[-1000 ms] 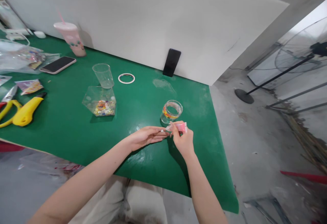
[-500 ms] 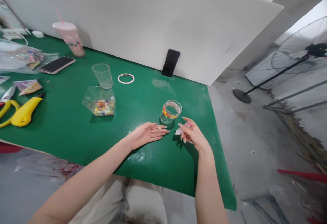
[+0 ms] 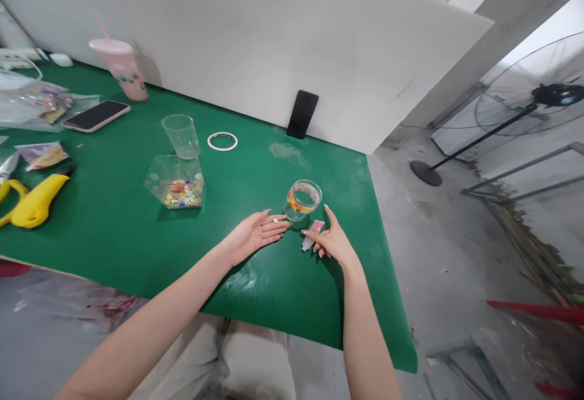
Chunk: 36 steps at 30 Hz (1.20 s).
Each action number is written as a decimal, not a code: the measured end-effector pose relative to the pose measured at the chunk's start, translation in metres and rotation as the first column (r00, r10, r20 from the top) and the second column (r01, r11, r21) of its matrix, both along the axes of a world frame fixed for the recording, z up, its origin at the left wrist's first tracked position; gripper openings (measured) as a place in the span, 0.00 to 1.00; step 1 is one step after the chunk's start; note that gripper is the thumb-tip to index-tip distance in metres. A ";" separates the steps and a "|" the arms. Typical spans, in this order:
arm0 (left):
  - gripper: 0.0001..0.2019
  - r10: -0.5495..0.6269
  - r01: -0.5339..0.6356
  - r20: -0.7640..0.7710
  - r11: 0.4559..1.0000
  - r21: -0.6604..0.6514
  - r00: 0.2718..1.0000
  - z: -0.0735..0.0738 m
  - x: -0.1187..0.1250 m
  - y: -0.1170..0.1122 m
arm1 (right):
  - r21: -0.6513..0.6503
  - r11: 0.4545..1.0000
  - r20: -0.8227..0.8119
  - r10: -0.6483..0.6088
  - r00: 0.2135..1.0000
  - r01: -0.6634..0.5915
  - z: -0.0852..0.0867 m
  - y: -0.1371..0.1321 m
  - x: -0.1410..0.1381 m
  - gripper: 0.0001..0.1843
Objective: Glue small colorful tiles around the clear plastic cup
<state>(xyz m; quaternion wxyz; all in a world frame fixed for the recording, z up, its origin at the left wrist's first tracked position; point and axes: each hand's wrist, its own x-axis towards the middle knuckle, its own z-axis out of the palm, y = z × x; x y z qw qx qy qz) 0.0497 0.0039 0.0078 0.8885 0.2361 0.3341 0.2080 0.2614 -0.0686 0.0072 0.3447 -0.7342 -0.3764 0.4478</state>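
Note:
My left hand (image 3: 252,239) is palm up beside the glass jar, its fingers stretched flat. On those fingers lies a small white square tile (image 3: 275,220). A small soft tube (image 3: 314,228), pinkish with a pale nozzle end, is at my right hand (image 3: 332,242), close to the table. My right thumb crosses over the tube and the index finger points away from it; the grip beneath is partly hidden. Just beyond both hands stands the clear glass jar (image 3: 298,211), with a band of orange, yellow and red pieces around its upper side.
A clear container of colourful pieces (image 3: 182,193), a plastic cup (image 3: 182,137) and a white ring (image 3: 222,141) stand to the left. Farther left are yellow-handled scissors (image 3: 39,202), a phone (image 3: 97,116) and a pink tumbler (image 3: 121,68). Another phone (image 3: 302,114) leans on the white board (image 3: 255,41).
My right hand has brought the tube lower and left, turning it more upright in view. My left hand stays flat with the tile on it, slightly closer to the jar.

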 end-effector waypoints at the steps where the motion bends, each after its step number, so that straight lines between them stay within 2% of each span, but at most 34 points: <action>1: 0.23 0.001 -0.001 -0.001 1.000 0.000 1.000 0.001 0.000 0.000 | -0.012 1.000 0.003 0.009 1.000 -0.009 0.000 0.000 0.001 0.60; 3: 0.23 0.002 -0.002 -0.001 1.000 -0.003 1.000 0.002 0.000 0.000 | -0.028 0.999 0.010 0.028 1.000 -0.028 0.000 -0.001 0.004 0.59; 5: 0.24 0.003 -0.003 0.006 1.000 -0.009 1.000 0.002 0.000 -0.001 | 0.014 1.000 0.055 0.001 0.998 -0.002 -0.001 -0.001 0.008 0.54; 8: 0.26 0.017 -0.017 0.020 1.000 -0.026 1.000 0.002 0.000 0.000 | 0.244 0.962 0.233 -0.181 0.956 0.123 -0.004 0.000 0.014 0.45; 10: 0.27 0.034 -0.033 0.033 0.998 -0.046 0.999 0.001 0.000 0.000 | 0.392 0.915 0.344 -0.243 0.907 0.097 -0.007 0.003 0.016 0.44; 11: 0.28 0.040 -0.038 0.042 0.998 -0.056 0.998 0.001 0.000 0.000 | 0.426 0.904 0.386 -0.224 0.895 0.042 -0.009 0.005 0.016 0.45; 14: 0.31 0.036 -0.030 0.071 0.997 -0.075 0.997 0.000 0.001 0.001 | 0.388 0.915 0.467 -0.090 0.880 -0.113 -0.013 0.015 0.011 0.44; 17: 0.31 0.033 -0.027 0.079 0.996 -0.085 0.996 0.000 0.001 0.002 | 0.291 0.942 0.488 0.007 0.873 -0.170 -0.014 0.031 0.004 0.43; 19: 0.30 0.042 -0.035 0.075 0.995 -0.096 0.996 0.001 0.001 0.002 | 0.287 0.934 0.493 0.049 0.869 -0.215 -0.015 0.041 -0.001 0.42; 22: 0.29 0.064 -0.056 0.065 0.992 -0.109 0.996 0.003 0.001 0.001 | 0.330 0.914 0.516 0.035 0.856 -0.236 -0.017 0.051 -0.005 0.39; 26: 0.28 0.076 -0.069 0.060 0.991 -0.114 0.995 0.004 0.001 0.001 | 0.389 0.907 0.465 -0.044 0.884 -0.160 -0.023 0.049 -0.007 0.35; 31: 0.28 0.069 -0.061 0.068 0.992 -0.108 0.995 0.003 0.000 0.002 | 0.533 0.829 0.439 -0.096 0.894 -0.173 -0.016 0.036 -0.012 0.32; 36: 0.28 0.040 -0.028 0.138 0.996 -0.085 0.990 -0.001 -0.001 0.004 | 0.620 0.709 0.505 -0.033 0.862 -0.336 -0.004 0.028 -0.021 0.33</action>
